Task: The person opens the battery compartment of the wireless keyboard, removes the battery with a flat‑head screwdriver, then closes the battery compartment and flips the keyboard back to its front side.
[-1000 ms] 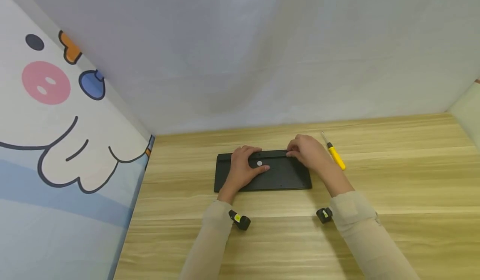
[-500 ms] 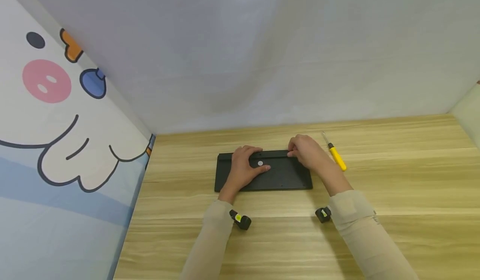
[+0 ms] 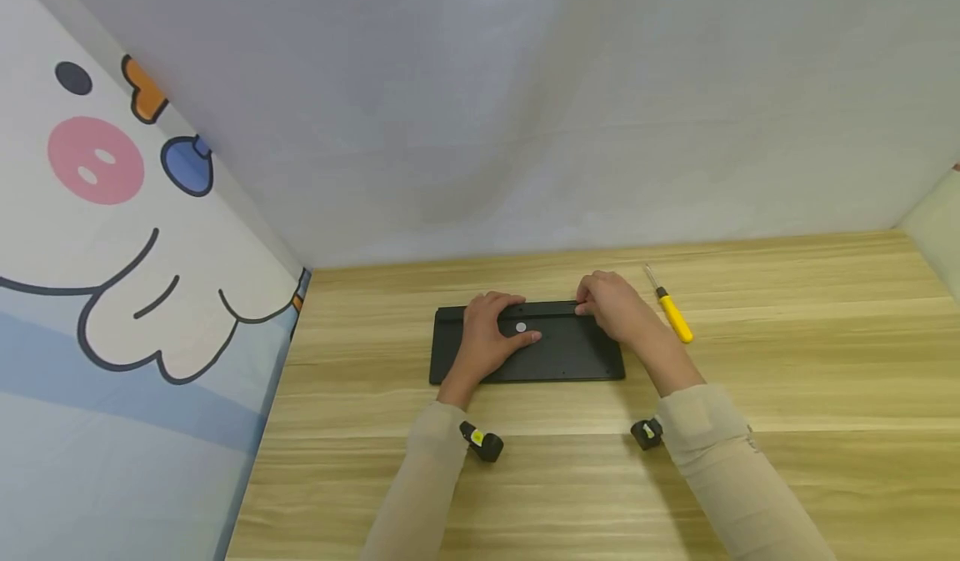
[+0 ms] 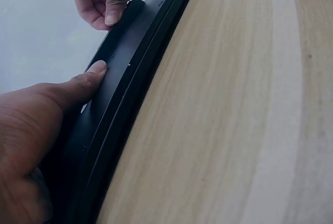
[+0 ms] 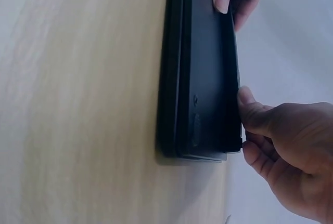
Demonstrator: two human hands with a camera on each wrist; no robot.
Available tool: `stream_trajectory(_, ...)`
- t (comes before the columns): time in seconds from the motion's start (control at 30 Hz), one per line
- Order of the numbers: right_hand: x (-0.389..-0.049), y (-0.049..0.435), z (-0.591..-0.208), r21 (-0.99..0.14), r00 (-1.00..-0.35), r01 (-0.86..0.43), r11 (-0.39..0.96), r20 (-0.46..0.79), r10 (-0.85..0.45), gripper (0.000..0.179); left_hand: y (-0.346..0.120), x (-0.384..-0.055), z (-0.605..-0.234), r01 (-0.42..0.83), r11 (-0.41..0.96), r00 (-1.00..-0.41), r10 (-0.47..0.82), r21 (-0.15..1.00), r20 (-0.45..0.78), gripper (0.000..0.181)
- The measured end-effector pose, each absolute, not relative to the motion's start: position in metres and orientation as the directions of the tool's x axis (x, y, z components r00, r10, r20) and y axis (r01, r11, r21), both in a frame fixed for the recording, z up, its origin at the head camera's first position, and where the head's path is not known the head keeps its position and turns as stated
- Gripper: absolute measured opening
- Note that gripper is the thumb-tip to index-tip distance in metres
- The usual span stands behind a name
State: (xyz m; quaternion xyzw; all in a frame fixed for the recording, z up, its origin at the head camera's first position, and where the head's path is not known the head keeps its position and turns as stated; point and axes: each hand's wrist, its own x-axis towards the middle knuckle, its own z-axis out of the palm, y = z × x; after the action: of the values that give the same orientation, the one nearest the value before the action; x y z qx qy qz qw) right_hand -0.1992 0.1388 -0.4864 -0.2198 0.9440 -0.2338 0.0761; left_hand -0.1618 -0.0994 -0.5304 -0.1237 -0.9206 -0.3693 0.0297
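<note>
A black keyboard (image 3: pixel 573 351) lies underside up on the wooden table, with a raised ridge (image 3: pixel 551 308) along its far edge and a round white sticker (image 3: pixel 521 328). My left hand (image 3: pixel 482 340) holds it left of the middle, thumb on the underside and fingers over the far edge. Near the right end, my right hand (image 3: pixel 617 307) pinches the ridge between thumb and fingers. In the right wrist view a rubber foot (image 5: pixel 196 129) and a screw hole (image 5: pixel 195 100) show close to that corner. The keys are hidden beneath.
A yellow-handled screwdriver (image 3: pixel 673 315) lies right of the keyboard, its shaft pointing away. Behind the table (image 3: pixel 787 361) rises a pale wall covering (image 3: pixel 562 127). A cartoon-printed panel (image 3: pixel 150 294) borders the left side. Small black cameras (image 3: pixel 487 444) hang at both wrists.
</note>
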Motion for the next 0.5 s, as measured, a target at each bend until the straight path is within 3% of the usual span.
stream_trajectory(0.5,-0.1926,0.1405,-0.4898,-0.44,-0.885,-0.425,0.791,0.022,-0.464,0.015,-0.1004,-0.1604,-0.5324,0.266,0.695,-0.964,0.208,0.669,0.167,0.058)
